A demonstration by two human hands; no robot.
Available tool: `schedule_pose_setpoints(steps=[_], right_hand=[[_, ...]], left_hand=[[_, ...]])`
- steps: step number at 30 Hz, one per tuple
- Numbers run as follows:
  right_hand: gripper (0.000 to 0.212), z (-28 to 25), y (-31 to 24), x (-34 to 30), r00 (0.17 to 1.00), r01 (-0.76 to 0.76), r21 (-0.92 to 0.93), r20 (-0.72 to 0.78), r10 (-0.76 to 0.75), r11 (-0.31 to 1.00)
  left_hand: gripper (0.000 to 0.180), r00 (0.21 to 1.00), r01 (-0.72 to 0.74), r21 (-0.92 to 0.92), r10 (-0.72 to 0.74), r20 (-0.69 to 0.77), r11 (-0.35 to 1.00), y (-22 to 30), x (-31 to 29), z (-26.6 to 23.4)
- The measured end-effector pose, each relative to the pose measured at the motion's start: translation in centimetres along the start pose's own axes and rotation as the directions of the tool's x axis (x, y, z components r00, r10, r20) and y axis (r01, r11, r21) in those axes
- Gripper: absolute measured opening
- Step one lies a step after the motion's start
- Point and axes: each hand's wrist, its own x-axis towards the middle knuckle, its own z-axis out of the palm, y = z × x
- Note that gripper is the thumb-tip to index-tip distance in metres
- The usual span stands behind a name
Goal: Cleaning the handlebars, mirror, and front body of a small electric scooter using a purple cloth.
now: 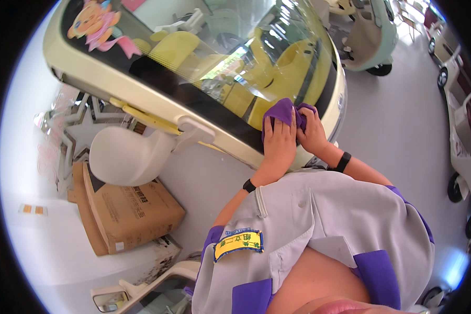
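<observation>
One left hand (280,140), one right hand (313,133), so that's two of mine, and they're on one cloth (279,111)! Bands (343,162) on me: one, two. Badge (239,245), I see just the one. A single bear (96,23), a single box (136,215), and mirrors (130,154), yes, one and two! Orange squares (39,210)? I make it two.

Room over floor (387,120) rightward — windshield (230,68) ahead, mirror (125,157) left

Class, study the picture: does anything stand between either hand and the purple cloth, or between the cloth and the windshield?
Nothing visible does. The left hand and right hand touch the purple cloth directly, and it appears to rest against the windshield at its lower corner; its underside is hidden.
</observation>
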Motion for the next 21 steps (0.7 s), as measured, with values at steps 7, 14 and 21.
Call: schedule_pose_setpoints(steps=[7,14,21], right_hand=[[0.043,-2.7,4.2,5.2,1.000,-0.028,0.008,-0.008,0.028,1.000],[0.044,-4.5,12.0,2.6,0.970,-0.240,0.042,0.053,0.238,0.970],[0.045,-7.1,19.2,0.2,0.916,-0.315,0.086,0.287,0.279,0.945]], left_hand=[[0.063,0.999,0.025,-0.002,-0.025,0.044,1.000,2.2,6.9,2.0],[0.062,0.982,-0.026,0.034,0.019,0.189,0.999,7.6,6.7,6.9],[0.061,0.947,0.055,-0.017,-0.047,0.317,0.998,12.8,6.5,13.7]])
